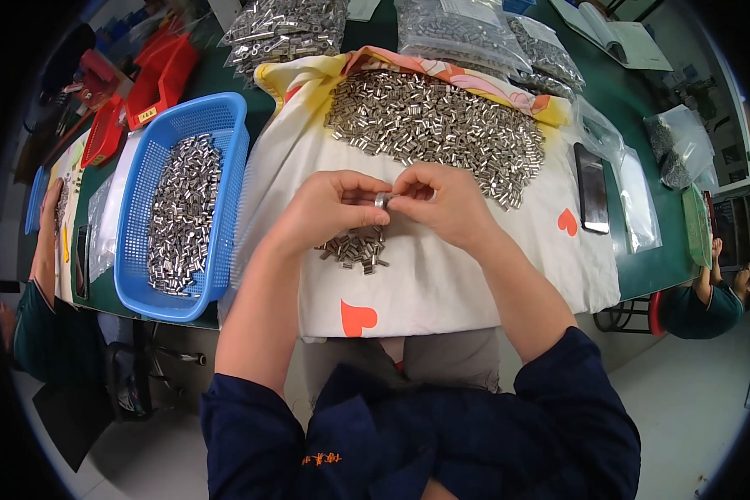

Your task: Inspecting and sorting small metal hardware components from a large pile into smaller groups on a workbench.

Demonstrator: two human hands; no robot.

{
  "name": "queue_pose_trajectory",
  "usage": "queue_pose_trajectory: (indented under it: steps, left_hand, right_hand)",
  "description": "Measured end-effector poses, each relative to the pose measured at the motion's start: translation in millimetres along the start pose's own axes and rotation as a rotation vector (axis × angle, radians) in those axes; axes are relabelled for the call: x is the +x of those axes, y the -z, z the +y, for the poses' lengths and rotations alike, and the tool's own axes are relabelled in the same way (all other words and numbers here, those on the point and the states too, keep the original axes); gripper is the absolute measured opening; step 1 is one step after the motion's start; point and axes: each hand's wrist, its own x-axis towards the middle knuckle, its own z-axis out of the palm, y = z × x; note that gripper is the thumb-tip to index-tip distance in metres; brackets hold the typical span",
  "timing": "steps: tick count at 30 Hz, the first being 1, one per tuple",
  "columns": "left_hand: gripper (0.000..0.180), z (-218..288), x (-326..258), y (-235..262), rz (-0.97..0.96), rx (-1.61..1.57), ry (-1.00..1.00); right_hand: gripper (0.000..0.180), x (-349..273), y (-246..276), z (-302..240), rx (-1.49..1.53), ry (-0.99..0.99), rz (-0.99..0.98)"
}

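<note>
Grip: left hand (329, 208), right hand (442, 200) both pinch small metal sleeve (382, 199); clear bags (462, 29) behind pile (433, 125).

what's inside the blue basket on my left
The blue basket holds a heap of small metal sleeves. Whatever lies beneath the heap is covered.

Small-parts assembly workshop, green counter (642, 275) under a cloth (442, 283), heaps of metal sleeves (433, 125), blue basket (225, 117) full of them, bagged parts (467, 33), red bins (162, 71), co-workers seated at both sides
</note>
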Motion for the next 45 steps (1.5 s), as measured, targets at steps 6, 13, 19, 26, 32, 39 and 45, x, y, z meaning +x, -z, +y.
queue_pose_trajectory:
  steps: [6,13,19,26,32,39,45]
  left_hand:
    - [0.034,3.4,-1.1,-4.4,-0.051,0.092,-0.010]
    - [0.034,-0.8,0.5,-2.2,-0.045,0.072,0.008]
    - [0.035,1.1,2.0,-1.6,0.002,0.037,-0.010]
    - [0.039,-1.0,5.2,2.1,0.021,-0.135,-0.047]
    - [0.038,-3.0,5.3,3.1,0.043,-0.125,-0.049]
    - [0.035,-1.0,3.9,1.8,0.039,-0.116,-0.056]
    - [0.034,-4.4,5.9,1.8,0.044,-0.114,-0.080]
  right_hand:
    - [0.010,13.2,3.8,27.0,-0.442,0.194,0.360]
    - [0.010,15.3,-12.6,30.5,-0.701,0.252,0.346]
    - [0.007,12.1,-9.9,27.9,-0.693,0.152,0.301]
    - [0.006,8.5,-5.6,18.0,-0.425,0.129,0.325]
    - [0.009,-0.7,-0.1,-0.5,0.074,0.037,0.105]
    - [0.009,-1.2,-4.2,-3.6,-0.039,0.082,0.130]
    - [0.009,-3.2,-8.4,-1.7,-0.153,0.189,0.165]
